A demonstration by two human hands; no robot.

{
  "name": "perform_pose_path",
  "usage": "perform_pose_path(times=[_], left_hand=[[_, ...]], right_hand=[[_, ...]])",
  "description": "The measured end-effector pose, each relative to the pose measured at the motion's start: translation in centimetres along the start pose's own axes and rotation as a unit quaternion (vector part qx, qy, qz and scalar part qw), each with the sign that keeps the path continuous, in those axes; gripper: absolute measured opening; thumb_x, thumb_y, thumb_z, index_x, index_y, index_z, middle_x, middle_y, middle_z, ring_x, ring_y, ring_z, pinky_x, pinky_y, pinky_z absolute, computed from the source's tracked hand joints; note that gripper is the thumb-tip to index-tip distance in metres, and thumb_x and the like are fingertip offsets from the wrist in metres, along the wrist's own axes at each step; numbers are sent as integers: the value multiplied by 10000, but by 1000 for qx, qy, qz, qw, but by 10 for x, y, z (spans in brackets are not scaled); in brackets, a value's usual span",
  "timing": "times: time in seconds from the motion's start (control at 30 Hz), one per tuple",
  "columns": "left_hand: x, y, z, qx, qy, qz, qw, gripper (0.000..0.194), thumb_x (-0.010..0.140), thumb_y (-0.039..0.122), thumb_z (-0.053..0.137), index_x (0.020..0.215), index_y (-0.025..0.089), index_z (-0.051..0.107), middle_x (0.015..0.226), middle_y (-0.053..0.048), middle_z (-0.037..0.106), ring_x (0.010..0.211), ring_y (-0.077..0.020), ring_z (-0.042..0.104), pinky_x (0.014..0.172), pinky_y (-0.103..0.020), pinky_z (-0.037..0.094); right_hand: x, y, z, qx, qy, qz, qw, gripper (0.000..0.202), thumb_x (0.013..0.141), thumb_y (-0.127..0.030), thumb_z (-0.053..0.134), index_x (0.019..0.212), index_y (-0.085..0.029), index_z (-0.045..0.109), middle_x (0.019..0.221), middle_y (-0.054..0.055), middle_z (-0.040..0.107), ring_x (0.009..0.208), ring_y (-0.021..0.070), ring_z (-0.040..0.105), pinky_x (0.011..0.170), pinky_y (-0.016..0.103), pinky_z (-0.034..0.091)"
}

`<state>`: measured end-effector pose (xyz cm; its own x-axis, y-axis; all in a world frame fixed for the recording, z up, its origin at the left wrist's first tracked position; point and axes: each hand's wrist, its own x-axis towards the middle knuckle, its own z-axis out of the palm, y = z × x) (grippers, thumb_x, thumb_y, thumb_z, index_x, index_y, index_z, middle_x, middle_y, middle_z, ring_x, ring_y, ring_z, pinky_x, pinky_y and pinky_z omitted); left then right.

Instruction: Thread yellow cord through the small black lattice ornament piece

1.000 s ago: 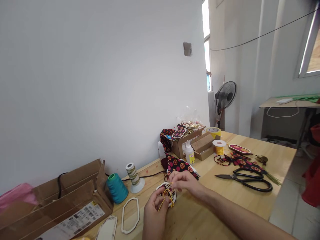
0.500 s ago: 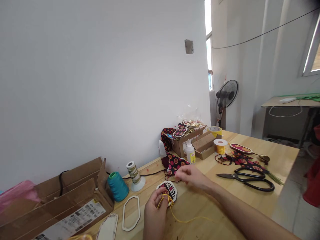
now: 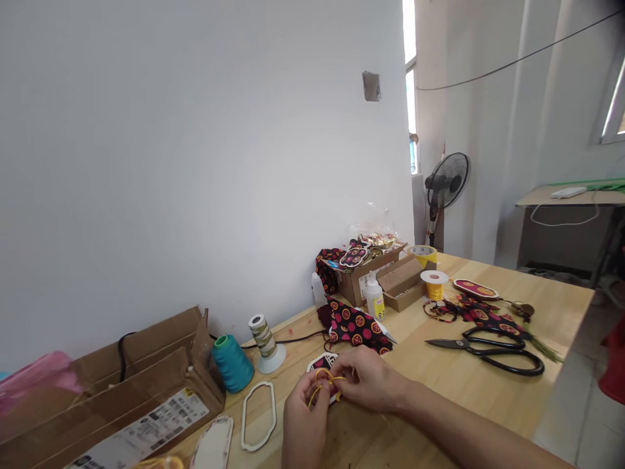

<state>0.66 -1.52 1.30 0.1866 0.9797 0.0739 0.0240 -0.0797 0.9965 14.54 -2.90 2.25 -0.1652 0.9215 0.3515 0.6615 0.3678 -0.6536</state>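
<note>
The left hand (image 3: 306,412) is pinching yellow cord (image 3: 336,378) at a patterned plaque (image 3: 322,361) over the wooden table (image 3: 420,358); the right hand (image 3: 367,379) is gripping the cord too, both hands hiding the plaque's lower part.

Pale wooden desk (image 3: 469,381) was pretty packed. On the left sat an open brown cardboard box (image 3: 137,387), with a teal cone of thread (image 3: 233,366) just beside it and a flat white hollow frame (image 3: 251,449) nearby. Further right were a white plastic bottle with a yellow label (image 3: 375,301), a white spool of yellow cord (image 3: 434,291) and black-handled metal scissors (image 3: 461,344).
</note>
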Motion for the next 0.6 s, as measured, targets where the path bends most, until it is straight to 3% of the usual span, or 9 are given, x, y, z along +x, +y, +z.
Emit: perform_pose_path(times=[0.37,0.6], left_hand=[[-3,4,2,2,-25,-47,999,205,554,279,642,666,107,653,534,-24,661,585,-175,574,553,-241,418],[-1,0,-1,-3,-40,-59,997,251,529,309,670,680,108,670,573,-41,684,603,-177,581,560,-241,423]], right_hand=[[4,4,-3,164,-25,6,986,156,727,-229,509,760,-138,632,639,1,597,546,94,496,454,163,350],[6,13,4,213,-33,-4,976,194,715,-305,542,736,-137,637,625,4,582,537,99,487,455,176,364]])
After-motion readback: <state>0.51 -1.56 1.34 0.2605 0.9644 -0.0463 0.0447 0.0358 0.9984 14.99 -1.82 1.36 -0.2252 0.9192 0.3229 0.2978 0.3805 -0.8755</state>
